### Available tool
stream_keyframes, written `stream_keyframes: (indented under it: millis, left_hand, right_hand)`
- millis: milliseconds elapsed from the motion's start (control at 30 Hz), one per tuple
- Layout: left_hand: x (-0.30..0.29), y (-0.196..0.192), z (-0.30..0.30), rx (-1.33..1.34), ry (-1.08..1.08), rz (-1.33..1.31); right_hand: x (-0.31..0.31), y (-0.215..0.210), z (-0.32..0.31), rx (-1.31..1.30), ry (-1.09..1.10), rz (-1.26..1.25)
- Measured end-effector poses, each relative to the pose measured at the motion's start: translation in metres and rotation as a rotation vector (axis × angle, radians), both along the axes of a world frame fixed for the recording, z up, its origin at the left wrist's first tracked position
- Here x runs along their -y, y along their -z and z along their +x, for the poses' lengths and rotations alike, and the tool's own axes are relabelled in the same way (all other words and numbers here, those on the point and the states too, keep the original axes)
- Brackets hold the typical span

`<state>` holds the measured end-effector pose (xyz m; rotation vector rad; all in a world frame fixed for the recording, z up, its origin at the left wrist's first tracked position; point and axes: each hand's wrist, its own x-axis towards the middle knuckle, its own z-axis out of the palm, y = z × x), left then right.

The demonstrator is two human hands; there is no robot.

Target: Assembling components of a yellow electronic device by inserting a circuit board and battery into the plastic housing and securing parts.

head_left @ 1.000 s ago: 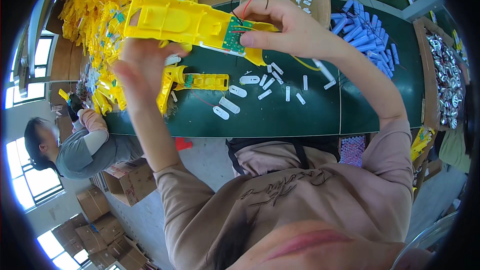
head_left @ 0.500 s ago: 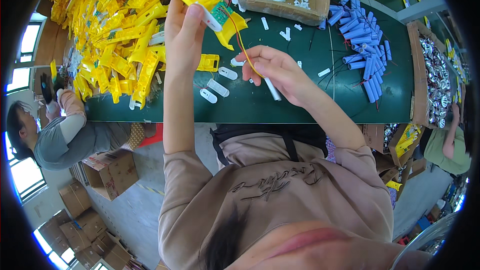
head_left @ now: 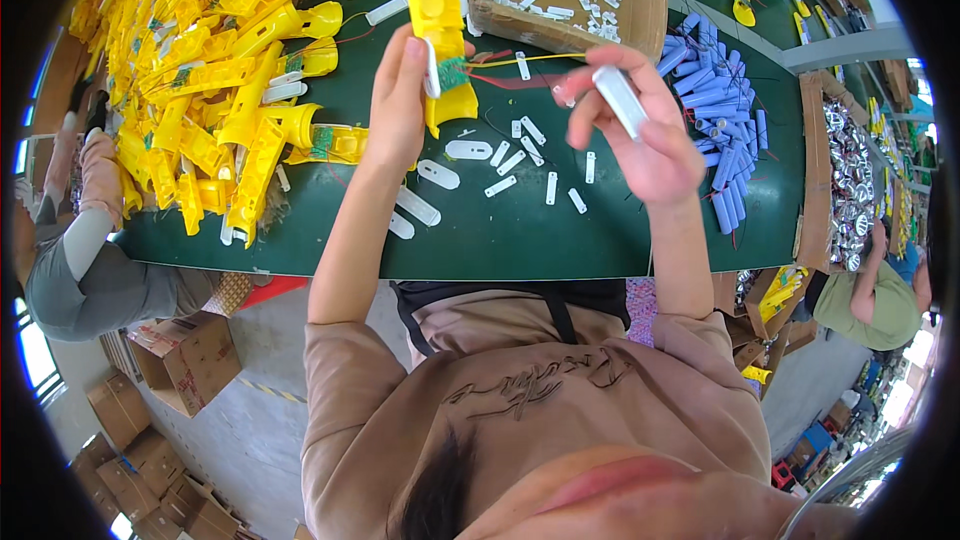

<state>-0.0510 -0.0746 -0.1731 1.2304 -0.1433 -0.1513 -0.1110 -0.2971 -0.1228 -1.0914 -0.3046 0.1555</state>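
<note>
My left hand (head_left: 400,90) grips a yellow plastic housing (head_left: 436,0) by its left side, standing nearly upright. A small green circuit board (head_left: 453,73) sits in its lower part, next to a white oblong piece (head_left: 432,68) under my thumb. Right of it, my right hand (head_left: 650,130) pinches a white, flat oblong part (head_left: 620,103) between thumb and fingers. A yellow wire (head_left: 530,59) and a blurred red wire stretch from the board toward my right hand. Where the wires end is hidden by the fingers. Several small white plastic parts (head_left: 503,186) lie on the green table below.
Yellow housings (head_left: 200,90) are heaped at the left. A cardboard box (head_left: 560,35) of small white parts stands at the back. Blue cylindrical cells (head_left: 735,130) with wires lie at the right, beside a box of shiny reflectors (head_left: 848,180). Other people sit at both sides.
The yellow housing has turned from slanted to nearly upright. My right hand has moved right and up, stretching the wires sideways. The white part in it has swung from pointing down to pointing up.
</note>
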Motion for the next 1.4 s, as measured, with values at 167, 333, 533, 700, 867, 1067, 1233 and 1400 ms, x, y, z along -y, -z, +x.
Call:
stream_keyframes:
  millis: [167, 333, 533, 700, 867, 1067, 1233, 1400]
  left_hand:
    - [0.002, 0.011, -0.012, 0.03, 0.103, 0.086]
    - [0.017, 0.016, -0.023, 0.148, 0.225, 0.195]
    - [0.02, 0.021, -0.024, 0.143, 0.219, 0.32]
    - [0.025, 0.014, -0.031, 0.259, 0.247, 0.52]
    - [0.023, 0.02, -0.032, 0.21, 0.349, 0.457]
    - [0.017, 0.012, -0.03, -0.349, 0.61, -0.117]
    - [0.013, 0.013, -0.033, -0.442, 0.574, -0.083]
    - [0.015, 0.017, -0.032, -0.3, 0.708, -0.096]
  right_hand:
    - [-0.003, 0.005, 0.023, -0.021, 0.051, -0.102]
    - [0.004, 0.029, 0.032, -0.142, -0.157, -0.336]
    - [0.002, 0.041, 0.027, -0.267, -0.12, -0.096]
    - [0.011, 0.049, 0.029, -0.292, -0.032, 0.022]
    - [0.005, 0.05, 0.024, 0.311, 0.834, -0.87]
    - [0.013, 0.059, 0.031, 0.25, 0.349, -0.39]
    - [0.005, 0.055, 0.024, 0.397, 0.386, -0.566]
    - [0.0, 0.067, 0.023, 0.544, 0.597, -0.899]
